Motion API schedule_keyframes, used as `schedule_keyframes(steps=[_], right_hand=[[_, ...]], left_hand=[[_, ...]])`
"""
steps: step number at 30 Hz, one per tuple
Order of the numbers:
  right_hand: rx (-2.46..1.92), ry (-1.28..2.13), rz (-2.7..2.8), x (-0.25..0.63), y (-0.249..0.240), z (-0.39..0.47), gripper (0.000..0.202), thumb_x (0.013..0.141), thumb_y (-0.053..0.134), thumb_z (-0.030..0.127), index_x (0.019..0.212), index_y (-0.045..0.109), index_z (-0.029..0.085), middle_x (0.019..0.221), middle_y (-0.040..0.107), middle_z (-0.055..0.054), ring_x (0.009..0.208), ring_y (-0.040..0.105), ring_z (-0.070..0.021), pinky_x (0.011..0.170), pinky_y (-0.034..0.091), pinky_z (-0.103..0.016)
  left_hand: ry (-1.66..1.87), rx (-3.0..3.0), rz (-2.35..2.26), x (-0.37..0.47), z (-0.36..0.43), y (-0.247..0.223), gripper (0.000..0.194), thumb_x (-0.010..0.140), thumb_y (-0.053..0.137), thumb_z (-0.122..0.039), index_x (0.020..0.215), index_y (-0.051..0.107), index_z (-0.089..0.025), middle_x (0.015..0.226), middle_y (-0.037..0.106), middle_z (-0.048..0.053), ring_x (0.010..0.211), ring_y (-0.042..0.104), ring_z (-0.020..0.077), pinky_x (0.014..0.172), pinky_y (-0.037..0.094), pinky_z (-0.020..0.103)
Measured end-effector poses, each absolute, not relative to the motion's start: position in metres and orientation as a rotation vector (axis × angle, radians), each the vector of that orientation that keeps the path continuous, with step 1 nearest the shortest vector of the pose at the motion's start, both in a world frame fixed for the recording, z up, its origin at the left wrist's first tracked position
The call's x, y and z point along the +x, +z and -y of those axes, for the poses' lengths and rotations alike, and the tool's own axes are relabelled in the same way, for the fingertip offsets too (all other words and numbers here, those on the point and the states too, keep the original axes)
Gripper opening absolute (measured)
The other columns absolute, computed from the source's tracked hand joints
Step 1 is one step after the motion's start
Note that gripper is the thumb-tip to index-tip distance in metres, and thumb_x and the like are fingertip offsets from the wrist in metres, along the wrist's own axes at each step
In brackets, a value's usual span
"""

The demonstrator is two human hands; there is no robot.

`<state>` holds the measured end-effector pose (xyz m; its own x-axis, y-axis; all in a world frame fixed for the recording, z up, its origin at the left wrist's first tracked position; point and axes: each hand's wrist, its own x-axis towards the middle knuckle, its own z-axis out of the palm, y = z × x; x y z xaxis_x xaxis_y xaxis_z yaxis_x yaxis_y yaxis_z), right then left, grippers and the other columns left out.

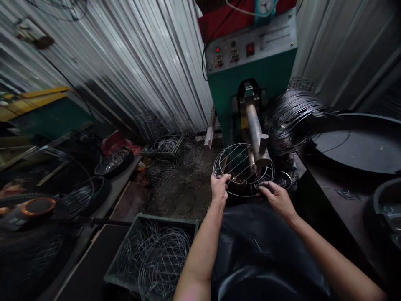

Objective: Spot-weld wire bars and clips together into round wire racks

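A round wire rack (239, 156) with straight cross wires inside its rings is held out in front of me. My left hand (220, 187) pinches its left edge, thumb on top. At the near right edge, the fingers of my right hand (272, 193) are closed on the rim; whether they also hold a small wire piece I cannot make out. The rack's right part lies at the electrode tip of a spot welding machine (257, 133), below its thick grey arm. A black apron (266, 251) covers my lap, with a short bent wire (258, 243) lying on it.
A green crate (120, 261) of wire rings stands at lower left. More wire pieces litter the floor (175, 190). To the right are a large wire coil (290, 119), a wide black tray (360, 146) and a dark tub (384, 205). Corrugated metal walls (150, 54) rise behind.
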<state>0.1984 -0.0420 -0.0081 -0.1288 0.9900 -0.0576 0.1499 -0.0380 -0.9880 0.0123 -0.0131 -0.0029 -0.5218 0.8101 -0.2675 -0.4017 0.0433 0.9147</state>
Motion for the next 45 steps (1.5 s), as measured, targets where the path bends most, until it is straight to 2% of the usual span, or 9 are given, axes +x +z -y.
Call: schedule_keyframes(steps=[7,13,24,29,32,34,39,42,45], right_hand=[[-1.302,1.169,1.447,0.201,-0.006,0.041,0.033,0.075,0.055,0.051,0.083,0.058,0.019,0.075,0.066,-0.004,0.068,0.065,-0.0189,0.063,0.051,-0.029],[-1.302,1.140,1.472,0.201,-0.006,0.036,0.032,0.076,0.054,0.050,0.082,0.058,0.019,0.077,0.066,-0.005,0.067,0.065,-0.0191,0.064,0.050,-0.030],[-1.342,1.082,1.522,0.201,0.001,0.023,0.030,0.077,0.054,0.046,0.085,0.062,0.018,0.069,0.068,-0.004,0.065,0.064,-0.0191,0.069,0.050,-0.031],[-1.329,1.075,1.352,0.214,-0.006,0.036,0.036,0.073,0.058,0.048,0.090,0.066,0.017,0.075,0.069,-0.005,0.069,0.065,-0.0203,0.068,0.051,-0.032],[-1.408,1.097,1.222,0.243,-0.038,0.055,0.041,0.071,0.060,0.047,0.096,0.067,0.015,0.075,0.069,-0.006,0.067,0.065,-0.0196,0.066,0.050,-0.031],[-1.513,1.225,1.272,0.264,-0.068,0.068,0.038,0.067,0.062,0.045,0.089,0.069,0.014,0.067,0.068,-0.006,0.060,0.063,-0.0195,0.060,0.050,-0.030],[-1.662,1.452,1.329,0.281,-0.091,0.085,0.038,0.068,0.060,0.043,0.090,0.069,0.013,0.050,0.061,-0.002,0.047,0.058,-0.0173,0.049,0.048,-0.029],[-1.412,1.418,1.262,0.253,-0.049,0.082,0.044,0.073,0.060,0.047,0.103,0.064,0.015,0.069,0.068,-0.006,0.064,0.065,-0.0178,0.063,0.052,-0.029],[-1.151,1.484,1.235,0.211,-0.011,0.071,0.045,0.072,0.061,0.052,0.101,0.064,0.017,0.082,0.069,-0.007,0.074,0.066,-0.0189,0.073,0.054,-0.033]], left_hand=[[1.601,0.413,-1.437,0.016,0.010,-0.002,0.046,0.045,0.078,-0.021,0.079,0.047,-0.019,0.055,0.036,-0.011,0.037,0.034,0.0003,0.036,0.019,0.015],[1.577,0.416,-1.444,0.018,0.006,0.000,0.040,0.047,0.074,-0.017,0.075,0.046,-0.018,0.052,0.035,-0.012,0.034,0.029,0.0004,0.034,0.017,0.016],[1.479,0.358,-1.532,0.024,-0.006,0.002,0.026,0.050,0.069,-0.016,0.065,0.048,-0.016,0.048,0.044,-0.007,0.036,0.039,0.0057,0.034,0.019,0.018],[1.305,0.369,-1.512,0.005,-0.001,-0.007,0.036,0.052,0.076,-0.034,0.073,0.053,-0.015,0.056,0.046,-0.005,0.044,0.040,0.0056,0.040,0.030,0.017],[1.100,0.367,-1.495,-0.024,-0.018,-0.004,0.048,0.060,0.068,-0.056,0.086,0.058,-0.017,0.072,0.055,0.002,0.062,0.053,0.0123,0.056,0.045,0.027],[0.996,0.440,-1.539,-0.037,-0.037,0.000,0.047,0.061,0.068,-0.056,0.086,0.059,-0.018,0.073,0.056,0.003,0.065,0.054,0.0141,0.060,0.047,0.030],[0.886,0.586,-1.551,-0.036,-0.065,-0.001,0.030,0.051,0.079,-0.027,0.061,0.054,-0.014,0.051,0.046,-0.003,0.042,0.036,0.0049,0.041,0.028,0.018],[1.009,0.569,-1.584,-0.029,-0.049,-0.008,0.027,0.055,0.075,-0.023,0.057,0.049,-0.015,0.045,0.035,-0.007,0.037,0.024,0.0017,0.037,0.014,0.016],[1.170,0.495,-1.627,-0.023,-0.023,-0.010,0.023,0.056,0.071,-0.024,0.062,0.051,-0.015,0.045,0.034,-0.008,0.037,0.025,0.0020,0.036,0.013,0.016]])
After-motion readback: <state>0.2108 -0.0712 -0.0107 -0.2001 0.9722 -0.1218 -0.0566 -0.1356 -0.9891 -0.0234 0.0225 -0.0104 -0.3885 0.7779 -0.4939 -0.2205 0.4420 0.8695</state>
